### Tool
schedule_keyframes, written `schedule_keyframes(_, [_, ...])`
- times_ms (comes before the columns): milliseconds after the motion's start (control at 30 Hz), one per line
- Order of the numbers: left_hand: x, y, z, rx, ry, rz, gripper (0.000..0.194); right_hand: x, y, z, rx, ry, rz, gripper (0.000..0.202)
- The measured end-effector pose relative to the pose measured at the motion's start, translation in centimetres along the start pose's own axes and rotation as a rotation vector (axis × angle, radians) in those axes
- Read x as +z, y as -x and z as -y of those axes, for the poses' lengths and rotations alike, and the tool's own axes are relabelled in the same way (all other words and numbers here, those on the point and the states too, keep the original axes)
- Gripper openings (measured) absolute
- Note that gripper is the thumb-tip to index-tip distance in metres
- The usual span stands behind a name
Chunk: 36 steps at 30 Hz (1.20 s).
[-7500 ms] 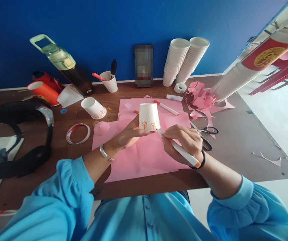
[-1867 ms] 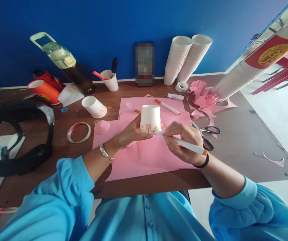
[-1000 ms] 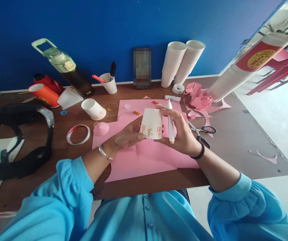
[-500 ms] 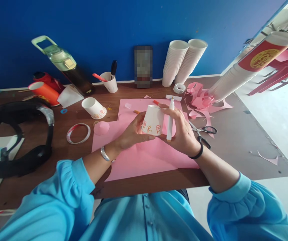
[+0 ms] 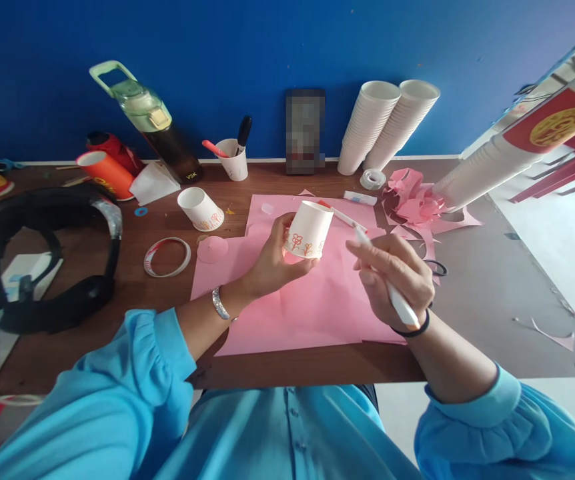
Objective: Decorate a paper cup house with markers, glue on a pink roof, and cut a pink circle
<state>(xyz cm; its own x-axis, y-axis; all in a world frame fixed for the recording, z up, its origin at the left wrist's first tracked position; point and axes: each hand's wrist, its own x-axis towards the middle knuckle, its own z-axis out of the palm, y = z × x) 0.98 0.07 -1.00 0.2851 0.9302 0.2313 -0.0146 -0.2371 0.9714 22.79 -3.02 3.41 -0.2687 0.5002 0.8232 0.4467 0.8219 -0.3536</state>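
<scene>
My left hand (image 5: pixel 280 263) grips a white paper cup (image 5: pixel 309 229) low on its side, above the pink paper (image 5: pixel 287 320). Orange and red flowers are drawn around the cup's lower part. To the right, my right hand (image 5: pixel 397 277) is closed around a white marker (image 5: pixel 390 287), whose tip points up and left toward the cup without touching it. Another white cup with flower drawings (image 5: pixel 200 209) leans on the table at the left. A thin white and red pen (image 5: pixel 347 217) lies on the pink paper behind the held cup.
Stacked white cups (image 5: pixel 367 127), a phone (image 5: pixel 305 132), a cup with markers (image 5: pixel 232 160) and a bottle (image 5: pixel 167 143) stand along the wall. Pink scraps (image 5: pixel 417 198) and partly hidden scissors (image 5: pixel 436 268) lie right. A tape ring (image 5: pixel 167 257) and black headset (image 5: pixel 47 260) are left.
My right hand has come away from the cup, moving right and down with the marker, now tilted. My left hand still holds the cup, which has turned slightly. The whole view has shifted.
</scene>
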Motion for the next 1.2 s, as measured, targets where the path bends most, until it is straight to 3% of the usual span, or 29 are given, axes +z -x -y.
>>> schedule_keyframes(167, [0.0, 0.1, 0.0, 0.003, -0.052, -0.002, 0.071, 1.1, 0.2, 1.1, -0.046, -0.037, 0.061, 0.03])
schedule_keyframes(500, [0.2, 0.3, 0.2, 0.03, -0.15, -0.002, 0.076, 1.9, 0.2, 0.9, -0.17, 0.05, 0.133, 0.027])
schedule_keyframes(1200, [0.3, 0.0, -0.4, 0.044, -0.145, 0.007, 0.083, 2.3, 0.7, 0.7, -0.136, 0.005, 0.175, 0.029])
